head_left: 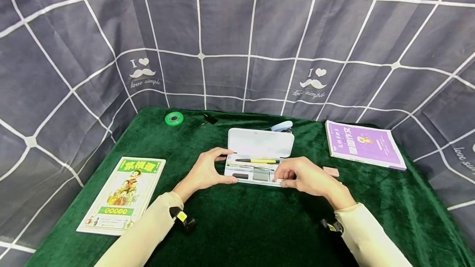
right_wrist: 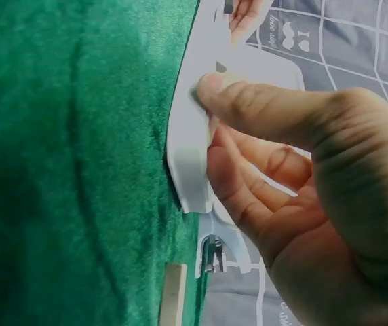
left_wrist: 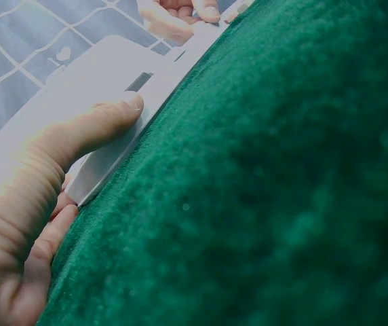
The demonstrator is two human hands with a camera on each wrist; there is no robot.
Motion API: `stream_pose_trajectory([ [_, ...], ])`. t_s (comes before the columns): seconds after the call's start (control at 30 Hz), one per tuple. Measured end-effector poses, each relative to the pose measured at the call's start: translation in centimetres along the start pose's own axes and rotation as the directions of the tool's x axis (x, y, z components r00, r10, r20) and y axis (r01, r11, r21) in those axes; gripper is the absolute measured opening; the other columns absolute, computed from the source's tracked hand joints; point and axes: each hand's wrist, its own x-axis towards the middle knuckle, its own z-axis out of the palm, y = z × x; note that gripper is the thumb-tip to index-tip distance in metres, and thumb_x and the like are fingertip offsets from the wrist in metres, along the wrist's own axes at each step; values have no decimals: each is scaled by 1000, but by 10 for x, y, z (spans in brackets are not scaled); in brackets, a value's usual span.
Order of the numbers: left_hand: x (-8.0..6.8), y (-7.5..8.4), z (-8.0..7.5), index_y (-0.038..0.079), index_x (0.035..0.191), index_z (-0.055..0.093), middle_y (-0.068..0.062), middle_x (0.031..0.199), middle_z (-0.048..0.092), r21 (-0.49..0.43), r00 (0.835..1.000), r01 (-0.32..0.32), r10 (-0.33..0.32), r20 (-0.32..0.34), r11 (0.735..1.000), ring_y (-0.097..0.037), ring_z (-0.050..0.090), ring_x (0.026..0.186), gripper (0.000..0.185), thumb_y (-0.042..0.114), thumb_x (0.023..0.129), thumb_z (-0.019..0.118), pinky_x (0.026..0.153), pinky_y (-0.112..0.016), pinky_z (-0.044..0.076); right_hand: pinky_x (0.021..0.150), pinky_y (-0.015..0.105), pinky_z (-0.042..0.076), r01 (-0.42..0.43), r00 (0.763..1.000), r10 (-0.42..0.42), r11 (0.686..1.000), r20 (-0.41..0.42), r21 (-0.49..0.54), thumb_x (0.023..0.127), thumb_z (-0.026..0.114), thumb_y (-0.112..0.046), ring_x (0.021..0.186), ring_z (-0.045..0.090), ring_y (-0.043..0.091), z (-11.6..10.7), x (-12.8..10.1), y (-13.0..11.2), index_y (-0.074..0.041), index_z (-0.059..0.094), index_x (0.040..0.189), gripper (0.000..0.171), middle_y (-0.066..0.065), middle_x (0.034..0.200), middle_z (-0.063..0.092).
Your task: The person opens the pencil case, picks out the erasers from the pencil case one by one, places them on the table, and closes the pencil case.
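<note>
A white pencil case (head_left: 261, 142) lies on the green cloth with its lid raised at the back. Inside are a yellow and black pen (head_left: 259, 160), a small black block (head_left: 240, 176) and a grey square piece (head_left: 261, 175). My left hand (head_left: 206, 169) grips the case's left end, thumb on the front rim (left_wrist: 154, 102) and fingers round the side. At the right end, my right hand (head_left: 302, 175) pinches a small whitish block (head_left: 278, 180) between thumb and curled fingers, low over the compartment. Fingers mostly hide that block, and its kind cannot be told.
A pink block (head_left: 331, 171) lies right of the case, and a light blue stapler (head_left: 282, 126) behind its lid. Farther back are a green tape roll (head_left: 174, 118) and a small black item (head_left: 211, 119). A purple book (head_left: 365, 145) lies right, a green-and-white book (head_left: 122, 195) left.
</note>
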Motion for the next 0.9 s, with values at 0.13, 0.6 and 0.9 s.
stream_pose_trajectory([
  [0.13,0,1,0,16,144,71,-2,144,69,3,1000,-1,1,1,1000,-25,73,129,83,35,72,108,113,-39,60,73,27,62,-18,999,19,999,-44,27,95,88,-3,80,68,8,0,-3,1,-18,80,102,19,-8,90,75],
  [0.6,1,-1,1,17,144,71,-1,144,69,9,1000,-8,8,-5,1000,-25,74,129,83,37,72,108,112,-39,60,74,25,57,-16,929,-24,994,-368,-105,92,89,2,86,65,11,-30,-36,10,-21,82,102,26,-10,97,73],
  [0.9,0,0,0,17,144,70,-1,144,69,8,1000,4,-4,0,1000,-25,73,129,83,36,72,108,113,-40,60,70,28,58,-122,929,61,982,-366,-147,88,92,4,81,65,8,-17,-54,32,-20,82,96,27,-11,92,72],
])
